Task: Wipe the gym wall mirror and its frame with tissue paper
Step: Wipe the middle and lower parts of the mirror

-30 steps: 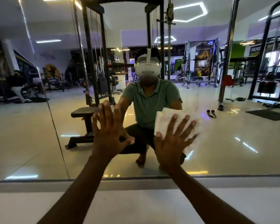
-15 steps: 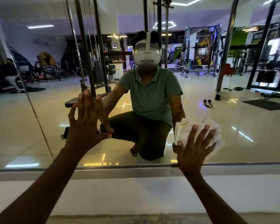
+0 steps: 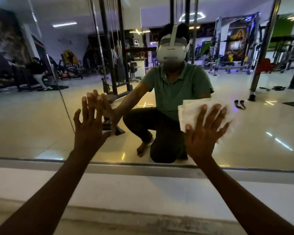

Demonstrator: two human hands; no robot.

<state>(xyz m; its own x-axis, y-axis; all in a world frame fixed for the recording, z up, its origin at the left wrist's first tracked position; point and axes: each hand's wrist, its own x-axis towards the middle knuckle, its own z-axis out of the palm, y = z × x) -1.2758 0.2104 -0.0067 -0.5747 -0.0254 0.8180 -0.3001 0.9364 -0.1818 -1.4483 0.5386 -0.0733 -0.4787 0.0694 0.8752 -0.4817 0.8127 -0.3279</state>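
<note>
Pressing flat with fingers spread, the right hand (image 3: pixel 204 133) pins a crumpled white tissue paper (image 3: pixel 190 112) against the wall mirror (image 3: pixel 32 116), low on the glass and to the right. The tissue shows above and left of the fingers (its right edge is blurred). Further left, the left hand (image 3: pixel 89 128) rests open on the glass, fingers straight, holding nothing. Below both hands, the mirror's grey frame (image 3: pixel 143 168) runs across the bottom edge. Reflected in the glass are a crouching person in a green shirt (image 3: pixel 175 92) and, far behind, a cable machine (image 3: pixel 112 48).
</note>
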